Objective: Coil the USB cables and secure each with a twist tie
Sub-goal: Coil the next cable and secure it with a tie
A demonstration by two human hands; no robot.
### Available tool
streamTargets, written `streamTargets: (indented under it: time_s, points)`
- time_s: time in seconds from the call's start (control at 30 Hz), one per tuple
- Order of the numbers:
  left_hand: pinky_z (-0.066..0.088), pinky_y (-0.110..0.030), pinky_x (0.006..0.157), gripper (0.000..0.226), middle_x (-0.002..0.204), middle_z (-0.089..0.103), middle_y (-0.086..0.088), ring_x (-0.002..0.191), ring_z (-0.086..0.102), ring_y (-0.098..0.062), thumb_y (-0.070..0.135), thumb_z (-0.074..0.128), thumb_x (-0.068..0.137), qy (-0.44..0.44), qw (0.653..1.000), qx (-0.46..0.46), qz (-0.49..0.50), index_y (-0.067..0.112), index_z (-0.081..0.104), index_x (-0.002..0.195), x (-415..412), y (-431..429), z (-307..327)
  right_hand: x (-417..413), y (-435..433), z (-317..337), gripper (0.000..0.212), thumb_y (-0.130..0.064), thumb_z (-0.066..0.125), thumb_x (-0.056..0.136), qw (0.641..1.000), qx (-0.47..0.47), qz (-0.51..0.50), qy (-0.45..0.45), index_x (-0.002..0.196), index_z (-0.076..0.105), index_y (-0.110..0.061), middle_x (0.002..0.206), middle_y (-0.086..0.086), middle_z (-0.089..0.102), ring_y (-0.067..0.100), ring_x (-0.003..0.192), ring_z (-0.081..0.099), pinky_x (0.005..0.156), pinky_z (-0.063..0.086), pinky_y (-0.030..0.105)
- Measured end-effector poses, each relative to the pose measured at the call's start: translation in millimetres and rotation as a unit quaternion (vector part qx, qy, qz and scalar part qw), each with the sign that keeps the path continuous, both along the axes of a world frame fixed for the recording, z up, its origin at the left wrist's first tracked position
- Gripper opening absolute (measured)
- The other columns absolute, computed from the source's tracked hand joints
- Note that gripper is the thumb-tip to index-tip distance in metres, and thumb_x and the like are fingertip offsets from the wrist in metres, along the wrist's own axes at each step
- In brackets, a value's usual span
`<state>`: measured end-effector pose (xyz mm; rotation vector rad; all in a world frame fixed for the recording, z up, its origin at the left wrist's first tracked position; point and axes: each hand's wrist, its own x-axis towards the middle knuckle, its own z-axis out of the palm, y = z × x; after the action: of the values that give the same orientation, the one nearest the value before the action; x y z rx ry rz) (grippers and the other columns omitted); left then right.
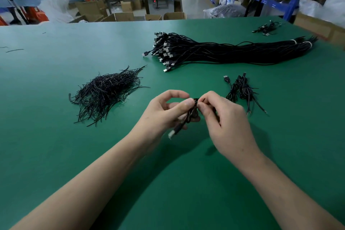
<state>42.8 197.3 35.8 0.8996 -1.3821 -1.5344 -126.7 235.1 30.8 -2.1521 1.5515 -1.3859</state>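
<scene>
At the frame's centre, the left hand (164, 110) pinches a small coiled USB cable (192, 113), its plug hanging toward lower left, while the right hand (224, 117) closes its fingertips on the top of the coil, seemingly twisting a tie, though the tie itself is too small to make out. To finish well, the coil should stay clamped tight while the ends are twisted snugly. Spare twist ties (106, 92) lie at left, uncoiled cables (233, 52) upper right, finished coils (240, 89) just right.

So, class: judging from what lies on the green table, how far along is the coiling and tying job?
Early on. Done: a few tied coils lie right of the hands. In hand: the left hand and right hand pinch one coiled cable together. Left: the big bundle of uncoiled cables, with plenty of twist ties waiting.
</scene>
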Motion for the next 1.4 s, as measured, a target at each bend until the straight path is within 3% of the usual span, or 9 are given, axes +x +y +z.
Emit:
streamTargets:
  time_s: [0.2, 0.4, 0.57, 0.7, 0.8, 0.93, 1.1, 1.23, 1.4]
  points:
    - [0.053, -0.02, 0.063, 0.035, 0.087, 0.077, -0.004, 0.083, 0.073, -0.015, 0.05, 0.068, 0.082, -0.069, 0.995, 0.036, -0.055, 0.017, 0.078, 0.092, 2, 1, -2, -3, -1, -1, 0.015, -0.022, 0.057, 0.102, 0.995, -0.031, -0.033, 0.085, 0.088, 0.06, -0.016, 0.07, -0.008, 0.049, 0.016, 0.068, 0.046, 0.059, 0.042, 0.04]
    - [0.056, -0.025, 0.074, 0.019, 0.093, 0.079, 0.004, 0.085, 0.071, -0.008, 0.031, 0.081, 0.079, -0.099, 0.984, -0.146, 0.039, 0.025, 0.081, 0.097, 0, -1, -6, -2, -6, -4, 0.02, -0.02, 0.058, 0.101, 0.992, 0.091, 0.02, -0.081, 0.081, 0.059, -0.02, 0.061, -0.006, 0.053, 0.008, 0.055, 0.041, 0.054, 0.03, 0.021]
    - [0.048, -0.021, 0.076, 0.021, 0.09, 0.069, 0.007, 0.085, 0.065, -0.013, 0.023, 0.084, 0.081, -0.218, 0.875, -0.412, 0.132, 0.02, 0.081, 0.102, 1, -4, -8, -3, -10, -7, 0.027, -0.014, 0.053, 0.103, 0.861, 0.293, 0.16, -0.383, 0.086, 0.072, -0.02, 0.058, -0.007, 0.04, 0.008, 0.054, 0.032, 0.047, 0.027, 0.019]
    - [0.041, -0.023, 0.067, 0.023, 0.081, 0.052, 0.002, 0.073, 0.05, -0.019, 0.021, 0.08, 0.085, -0.249, 0.82, -0.491, 0.155, 0.02, 0.08, 0.108, 3, -7, -9, -3, -8, -4, 0.048, -0.006, 0.05, 0.101, 0.801, 0.344, 0.203, -0.445, 0.064, 0.07, -0.029, 0.055, -0.006, 0.039, 0.009, 0.054, 0.034, 0.044, 0.025, 0.018]
    - [0.042, -0.022, 0.063, 0.017, 0.072, 0.057, 0.003, 0.064, 0.052, -0.012, 0.023, 0.075, 0.092, -0.212, 0.878, -0.41, 0.128, 0.021, 0.08, 0.108, 2, -5, -11, -2, -9, -4, 0.034, -0.013, 0.051, 0.104, 0.853, 0.287, 0.164, -0.403, 0.077, 0.07, -0.022, 0.057, -0.006, 0.04, 0.011, 0.055, 0.034, 0.046, 0.028, 0.022]
    - [0.051, -0.026, 0.061, 0.032, 0.076, 0.075, -0.006, 0.068, 0.074, -0.019, 0.043, 0.056, 0.1, -0.078, 0.985, -0.144, 0.049, 0.021, 0.079, 0.094, -4, -1, -7, -3, -6, -5, 0.018, -0.021, 0.057, 0.102, 0.989, 0.09, 0.032, -0.113, 0.084, 0.06, -0.017, 0.062, -0.007, 0.052, 0.014, 0.056, 0.04, 0.053, 0.033, 0.032]
    - [0.055, -0.021, 0.065, 0.032, 0.081, 0.075, -0.013, 0.079, 0.076, -0.023, 0.039, 0.078, 0.084, 0.003, 1.0, 0.011, -0.002, 0.019, 0.072, 0.109, 1, -3, -6, 1, -2, -3, 0.014, -0.019, 0.058, 0.101, 0.998, -0.018, -0.031, 0.056, 0.087, 0.058, -0.017, 0.071, -0.012, 0.051, 0.013, 0.07, 0.048, 0.062, 0.043, 0.039]
    - [0.056, -0.023, 0.069, 0.053, 0.082, 0.077, -0.005, 0.072, 0.07, -0.013, 0.028, 0.082, 0.073, -0.025, 1.0, -0.015, 0.003, 0.017, 0.061, 0.121, 3, -8, -7, -3, -5, -5, 0.016, -0.02, 0.058, 0.1, 0.999, 0.036, -0.015, 0.019, 0.084, 0.057, -0.021, 0.062, -0.011, 0.046, 0.01, 0.06, 0.044, 0.055, 0.033, 0.029]
    - [0.055, -0.024, 0.079, 0.041, 0.081, 0.078, -0.001, 0.073, 0.071, -0.012, 0.029, 0.087, 0.068, -0.104, 0.99, -0.094, 0.026, 0.019, 0.074, 0.105, 3, -6, -7, -3, -7, -3, 0.022, -0.018, 0.06, 0.099, 0.995, 0.096, 0.01, -0.031, 0.077, 0.057, -0.02, 0.057, -0.005, 0.049, 0.007, 0.052, 0.039, 0.05, 0.028, 0.017]
